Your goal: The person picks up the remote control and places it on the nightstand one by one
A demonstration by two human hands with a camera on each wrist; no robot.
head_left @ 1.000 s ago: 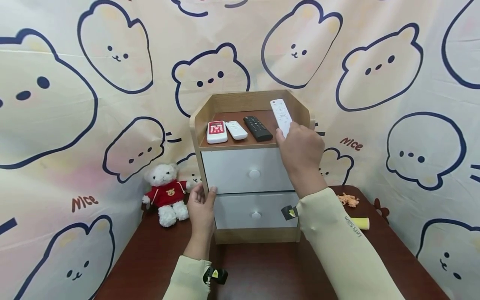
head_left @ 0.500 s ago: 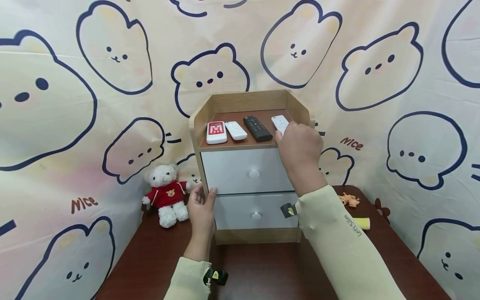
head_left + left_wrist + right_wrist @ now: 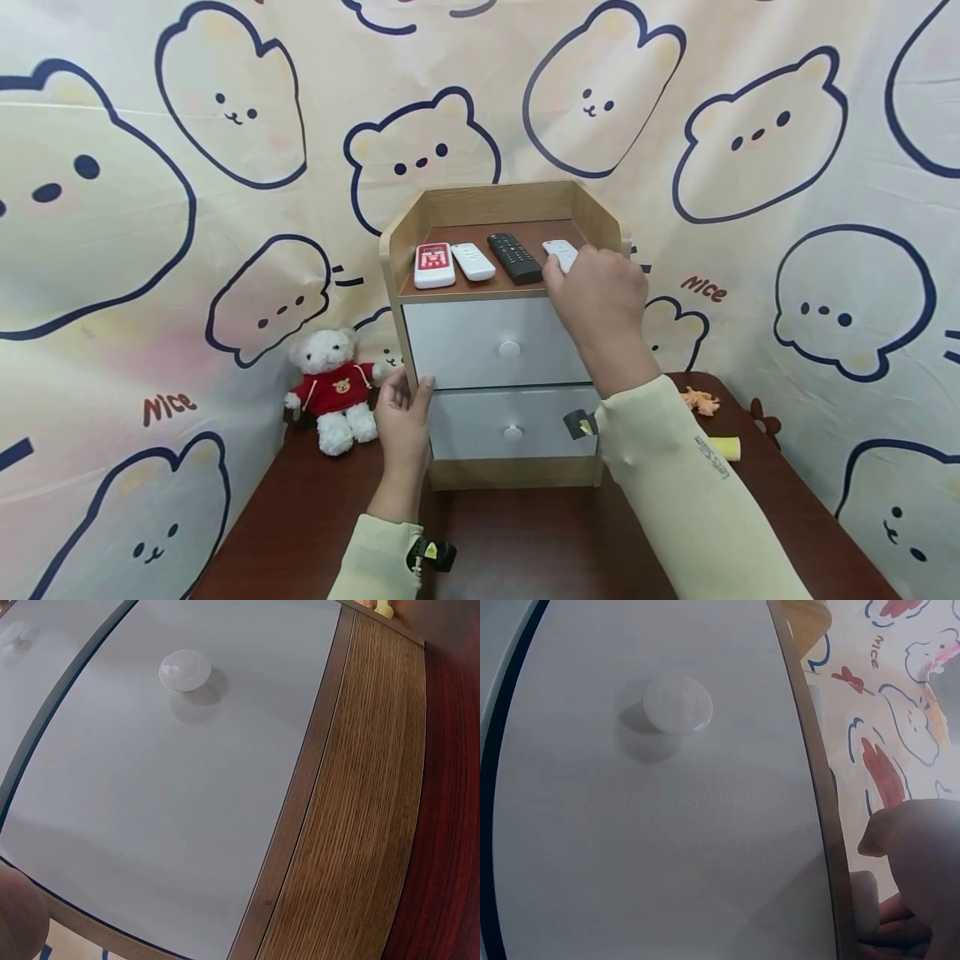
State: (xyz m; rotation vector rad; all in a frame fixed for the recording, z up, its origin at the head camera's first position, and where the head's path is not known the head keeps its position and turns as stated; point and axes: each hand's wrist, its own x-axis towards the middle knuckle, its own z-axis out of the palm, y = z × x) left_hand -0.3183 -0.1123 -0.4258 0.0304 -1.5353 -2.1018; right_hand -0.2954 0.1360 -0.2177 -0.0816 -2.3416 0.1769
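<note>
In the head view, a white remote control [image 3: 561,252] lies on the top shelf of a small drawer cabinet [image 3: 517,472], at its right end. My right hand [image 3: 600,292] is over its near end and hides that part. In the right wrist view the thumb stands apart from the white remote [image 3: 865,900], with the other fingers close beside it. A black remote control [image 3: 514,257], a smaller white remote [image 3: 472,262] and a white remote with a red face [image 3: 433,265] lie to the left. My left hand [image 3: 403,417] rests at the cabinet's left side, fingers loosely extended.
Two white drawers with round knobs [image 3: 509,348] form the cabinet's front. A white teddy bear [image 3: 333,387] in a red top sits left on the brown table [image 3: 517,542]. An orange object [image 3: 699,401] and a yellow cylinder [image 3: 726,448] lie to the right.
My right hand has lowered the white remote from a raised tilt onto the shelf, and its thumb has since moved left away from it. The left hand has stayed in place.
</note>
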